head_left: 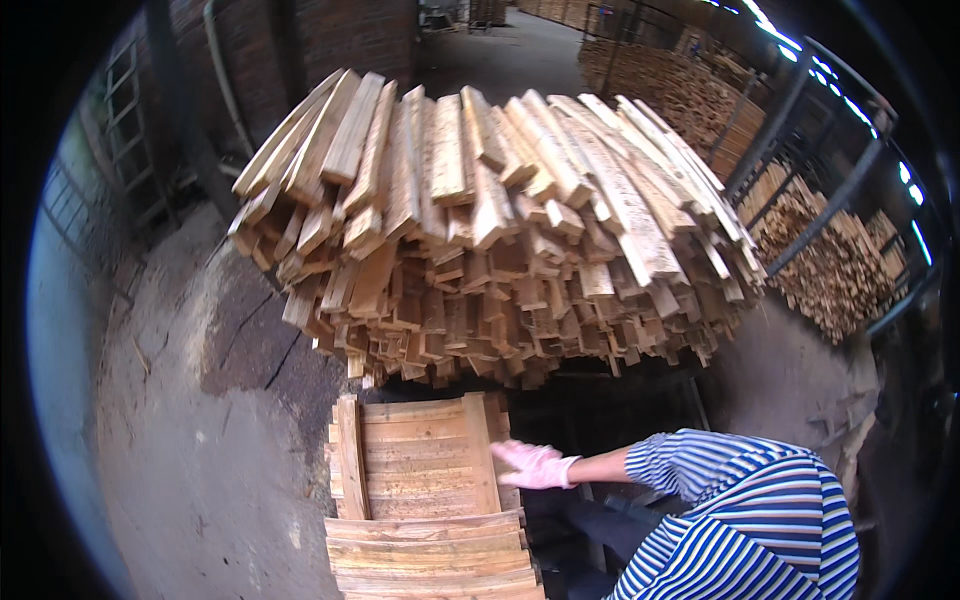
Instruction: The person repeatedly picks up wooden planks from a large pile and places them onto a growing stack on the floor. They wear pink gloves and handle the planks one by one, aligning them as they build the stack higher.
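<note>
gloved right hand (532, 465) lies flat and open on the low board stack (425, 470), gripping nothing; the overhanging plank pile (490, 230) could slide down onto it

Right arm only in shot.
Right hand (533, 465), gloved, reaches left from lower right, fingers loosely spread, forearm bare, sleeve bunched up.

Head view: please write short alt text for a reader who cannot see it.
A large pile of rough wooden slats fills the view. Below it, a co-worker in a striped shirt reaches a pink-gloved hand to a stack of wooden panels.
</note>
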`<state>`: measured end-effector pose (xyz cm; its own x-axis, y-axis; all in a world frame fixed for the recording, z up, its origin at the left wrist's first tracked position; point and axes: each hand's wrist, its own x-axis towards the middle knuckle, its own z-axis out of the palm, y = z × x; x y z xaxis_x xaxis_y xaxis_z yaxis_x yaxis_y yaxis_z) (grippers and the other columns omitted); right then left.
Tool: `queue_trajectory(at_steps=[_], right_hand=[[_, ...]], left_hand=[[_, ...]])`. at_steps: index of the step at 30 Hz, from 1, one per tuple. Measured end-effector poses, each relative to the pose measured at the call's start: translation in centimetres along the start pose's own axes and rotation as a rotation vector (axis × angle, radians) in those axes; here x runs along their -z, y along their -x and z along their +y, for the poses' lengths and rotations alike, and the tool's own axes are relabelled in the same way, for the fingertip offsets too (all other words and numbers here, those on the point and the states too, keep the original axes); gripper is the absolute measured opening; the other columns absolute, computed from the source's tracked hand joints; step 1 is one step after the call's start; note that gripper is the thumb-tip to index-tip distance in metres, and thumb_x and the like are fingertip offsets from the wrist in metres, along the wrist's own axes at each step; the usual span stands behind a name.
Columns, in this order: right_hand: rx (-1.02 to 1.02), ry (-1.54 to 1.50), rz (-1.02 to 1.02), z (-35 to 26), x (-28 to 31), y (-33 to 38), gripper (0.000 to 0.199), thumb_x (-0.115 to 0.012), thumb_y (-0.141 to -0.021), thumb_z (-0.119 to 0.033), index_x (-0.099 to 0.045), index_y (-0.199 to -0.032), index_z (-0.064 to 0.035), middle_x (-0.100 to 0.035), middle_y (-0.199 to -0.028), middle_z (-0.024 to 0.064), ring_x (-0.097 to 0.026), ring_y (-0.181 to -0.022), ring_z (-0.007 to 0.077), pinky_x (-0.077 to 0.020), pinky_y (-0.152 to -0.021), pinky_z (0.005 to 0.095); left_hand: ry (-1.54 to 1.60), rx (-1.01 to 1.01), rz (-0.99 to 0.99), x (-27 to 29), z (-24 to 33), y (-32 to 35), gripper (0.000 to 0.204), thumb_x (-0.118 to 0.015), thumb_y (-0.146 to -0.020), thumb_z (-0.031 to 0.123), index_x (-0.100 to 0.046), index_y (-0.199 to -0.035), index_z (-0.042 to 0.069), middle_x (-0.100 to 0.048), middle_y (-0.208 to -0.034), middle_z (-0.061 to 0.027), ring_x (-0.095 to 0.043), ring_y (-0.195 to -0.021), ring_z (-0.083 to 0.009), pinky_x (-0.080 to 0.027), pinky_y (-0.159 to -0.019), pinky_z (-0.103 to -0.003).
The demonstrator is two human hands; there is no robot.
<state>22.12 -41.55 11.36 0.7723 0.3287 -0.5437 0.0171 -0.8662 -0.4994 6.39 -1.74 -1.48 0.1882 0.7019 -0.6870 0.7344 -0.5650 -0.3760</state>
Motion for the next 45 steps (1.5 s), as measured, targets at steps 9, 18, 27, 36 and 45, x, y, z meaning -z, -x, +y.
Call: queue_trajectory(at_steps=[9,18,27,36,45], right_hand=[[0.005,-0.111,0.521,3.1,15.0,16.6,0.079,-0.06,-0.093,-0.043,-0.026,-0.156,-0.0095,-0.034,-0.157,0.0199,-0.039,-0.142,0.0355,-0.0367,-0.114,0.0426],[0.228,-0.692,0.677,-1.1,27.4,6.6,0.076,-0.065,-0.095,-0.039,-0.03,-0.155,-0.0085,-0.04,-0.155,0.0166,-0.037,-0.144,0.0299,-0.0332,-0.117,0.038],[-0.056,-0.833,0.763,-1.9,37.3,-5.2,0.094,-0.062,-0.09,-0.061,-0.024,-0.157,-0.0067,-0.032,-0.158,0.0218,-0.039,-0.141,0.036,-0.0365,-0.114,0.0431],[-0.048,-1.409,0.419,-1.2,43.2,-7.2,0.116,-0.086,-0.077,-0.032,-0.009,-0.156,0.0052,-0.04,-0.149,0.0299,-0.041,-0.139,0.034,-0.0354,-0.114,0.0368],[0.407,-1.521,0.333,-1.4,44.3,0.6,0.119,-0.075,-0.086,-0.047,0.004,-0.153,0.0113,-0.029,-0.153,0.036,-0.027,-0.148,0.0364,-0.0224,-0.123,0.0424]], left_hand=[[0.553,-0.496,0.307,4.5,4.6,14.6,0.109,-0.08,-0.074,0.048,-0.026,-0.155,-0.001,-0.024,-0.162,-0.0215,-0.016,-0.151,-0.0341,-0.013,-0.124,-0.043],[0.437,-1.433,0.972,30.3,31.8,43.9,0.125,-0.09,-0.064,0.05,-0.021,-0.158,0.006,-0.025,-0.159,-0.0279,-0.018,-0.149,-0.0455,-0.017,-0.121,-0.052],[0.23,-1.332,0.666,43.1,44.5,48.6,0.121,-0.079,-0.071,0.065,-0.017,-0.16,0.01,-0.031,-0.157,-0.0283,-0.032,-0.145,-0.0432,-0.031,-0.117,-0.048],[0.562,-1.182,0.268,47.3,48.8,44.1,0.041,-0.058,-0.099,0.047,-0.068,-0.108,0.008,-0.063,-0.075,-0.0059,-0.057,-0.064,-0.0191,-0.049,-0.063,-0.035],[0.907,-1.127,-0.844,47.7,45.0,51.3,0.084,-0.071,-0.092,0.04,-0.028,-0.157,0.011,-0.023,-0.163,-0.0181,-0.028,-0.147,-0.0392,-0.021,-0.124,-0.039]])
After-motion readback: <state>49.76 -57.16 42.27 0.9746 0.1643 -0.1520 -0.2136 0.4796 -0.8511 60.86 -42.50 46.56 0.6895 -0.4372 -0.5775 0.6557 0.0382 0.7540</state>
